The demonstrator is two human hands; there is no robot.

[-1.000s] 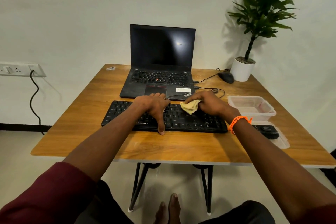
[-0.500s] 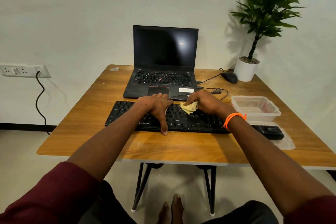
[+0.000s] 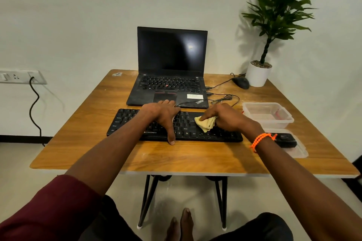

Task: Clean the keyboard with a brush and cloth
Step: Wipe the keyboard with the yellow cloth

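Keyboard [image 3: 125,123] flat on worktop [image 3: 186,156] just in front of laptop [image 3: 172,76], left hand [image 3: 162,115] spread flat over its middle keys with thumb reaching the front edge, right hand [image 3: 225,117] in a closed grip bunching yellow cloth [image 3: 204,124] against the right-hand keys.

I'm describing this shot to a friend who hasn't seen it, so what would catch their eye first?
Most striking are the two bare hands on the long black keyboard at the wooden table's centre: the right hand presses a crumpled yellow cloth onto the keys, while the left hand steadies the board. Behind it sits an open black laptop, its screen dark, and a green potted plant fills the far right corner.
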